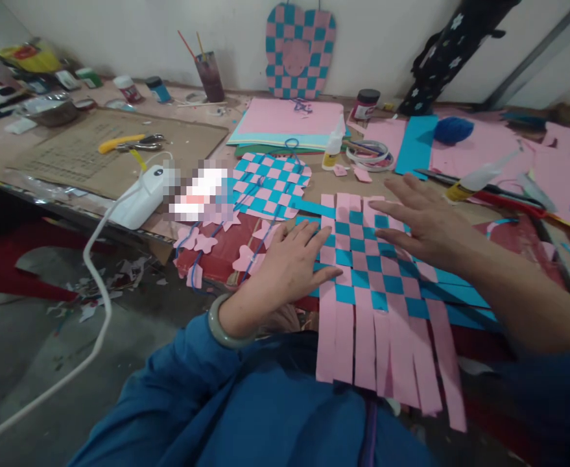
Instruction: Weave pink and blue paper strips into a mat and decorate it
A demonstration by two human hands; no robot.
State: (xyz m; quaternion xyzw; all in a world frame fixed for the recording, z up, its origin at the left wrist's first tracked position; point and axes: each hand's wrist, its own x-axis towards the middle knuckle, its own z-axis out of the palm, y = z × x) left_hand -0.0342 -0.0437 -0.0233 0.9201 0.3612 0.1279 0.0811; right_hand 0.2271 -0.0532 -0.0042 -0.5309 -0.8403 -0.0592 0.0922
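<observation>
A woven mat of pink and blue paper strips (367,263) lies at the table's near edge, its long pink ends hanging toward my body and blue ends sticking out to the right. My left hand (297,263) rests flat on the mat's left side, fingers spread over the blue strip ends. Over the upper right part is my right hand (415,217), its fingers apart and stretched out; whether it touches the paper I cannot tell. Just behind the mat sits a finished-looking checkered piece (270,185) with blue cord on it.
Pink butterfly and star cutouts (250,258) on blue cords lie left of the mat. Two glue bottles (333,152), a blue yarn ball (454,130) and stacked paper (292,120) stand behind. Yellow-handled pliers (124,143) and a white power strip (141,198) are at left.
</observation>
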